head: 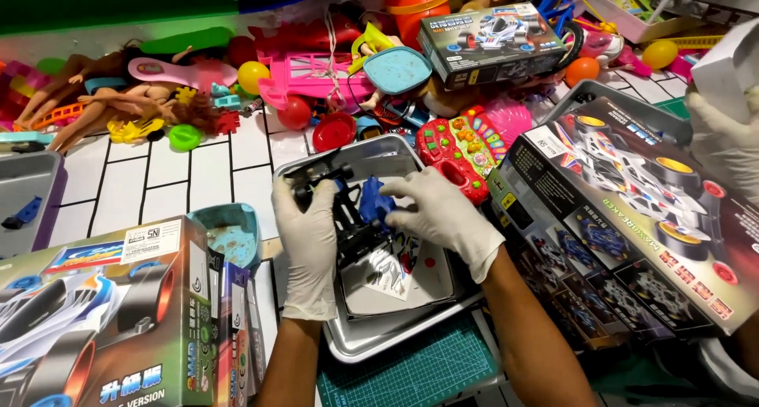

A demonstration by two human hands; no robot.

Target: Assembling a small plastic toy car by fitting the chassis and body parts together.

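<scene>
Two white-gloved hands work over a metal tray (371, 340) at the centre of a crowded tiled bench. The left hand (308, 245) is closed around the black chassis of a small toy car (348, 209), fingers wrapped over its front wheels, while the right hand (439, 213) pinches a blue part (375, 205) fitted to the same model, thumb and fingertips narrow on it. The car is held just above the tray, over a printed sheet (395, 276) lying inside it.

At 3 o'clock from the hands lies a large dark model-car box (632, 217), and past it, at the frame's right edge, another person's gloved hand (723, 138) touches a white carton (731, 67). At 8 o'clock stands a green and silver kit box (103, 320), with a teal dish (233, 233) just beside it at 9 o'clock. A smaller car box (490, 39) sits at 1 o'clock, a red toy keyboard (466, 150) between it and the tray. Dolls (118, 103) and bright plastic toys fill 10 to 12 o'clock. A green cutting mat (411, 371) shows at 6 o'clock
</scene>
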